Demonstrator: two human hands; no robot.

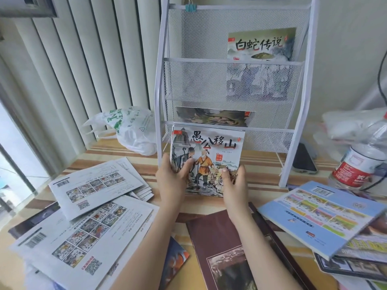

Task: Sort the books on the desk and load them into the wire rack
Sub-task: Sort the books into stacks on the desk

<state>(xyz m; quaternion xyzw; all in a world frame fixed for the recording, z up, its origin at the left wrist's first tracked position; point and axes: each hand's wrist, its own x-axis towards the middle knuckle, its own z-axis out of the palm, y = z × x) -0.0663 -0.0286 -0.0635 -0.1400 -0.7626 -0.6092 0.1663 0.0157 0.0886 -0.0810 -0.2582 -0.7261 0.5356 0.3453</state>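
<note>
- A small stack of picture books [207, 160] is held upright at the middle of the desk [117, 151], just in front of the wire rack [230, 126], its lower edge seemingly near or on the desk top
- The stack is clamped from both sides: the left hand [170, 176] is curled round its left edge with the thumb on the cover, and the right hand [235, 181] grips its lower right corner
- The step in hand is judged to be squaring up a sorted batch before loading
- One book [261, 43] is already seated in the top pocket, and another [213, 117] in the pocket below, behind the held stack
- For the next move, the stack would have to be lifted clear of a pocket's front rail and lowered in behind the mesh
- More booklets [94, 185] are left lying along the desk's left edge, a blue one [318, 212] toward its right edge, and a brown book [219, 243] at the near edge
- A plastic bag [132, 130] is seen at the far left of the desk, a bottle [356, 164] and a phone [303, 158] at the far right
</note>
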